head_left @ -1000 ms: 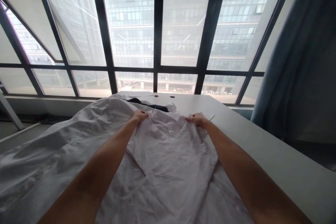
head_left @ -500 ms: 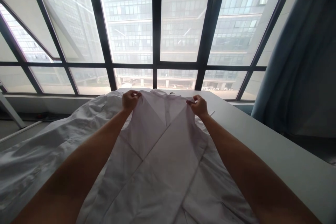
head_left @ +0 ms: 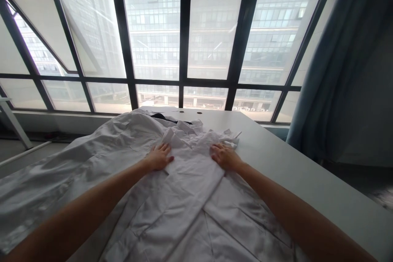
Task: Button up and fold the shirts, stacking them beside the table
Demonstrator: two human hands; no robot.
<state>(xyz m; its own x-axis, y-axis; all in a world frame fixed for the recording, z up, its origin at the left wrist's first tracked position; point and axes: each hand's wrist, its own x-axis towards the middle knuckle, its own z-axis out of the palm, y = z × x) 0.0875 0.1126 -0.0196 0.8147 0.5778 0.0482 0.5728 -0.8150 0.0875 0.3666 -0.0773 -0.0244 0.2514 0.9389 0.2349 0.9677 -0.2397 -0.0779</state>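
Observation:
A white garment (head_left: 184, 188) with a crossed front and seams lies spread over the table, its top edge crumpled at the far end. My left hand (head_left: 159, 156) rests on its upper left part, palm down with the fingers spread. On the upper right part lies my right hand (head_left: 225, 156), also palm down, its fingers stretched out over the cloth. Neither hand grips the fabric. Just beyond the hands, folded bits of the garment stick up.
More white cloth (head_left: 101, 143) lies rumpled on the left. The white table (head_left: 285, 176) extends to the right and back, with two small dark round spots near its far edge. A dark strip (head_left: 161, 116) shows behind the cloth. Windows stand beyond; a blue curtain (head_left: 319, 73) hangs right.
Both hands have let go of the garment's raised top edge and come down nearer onto it, lying flat. The cloth has sunk onto the table. The view has tilted up slightly.

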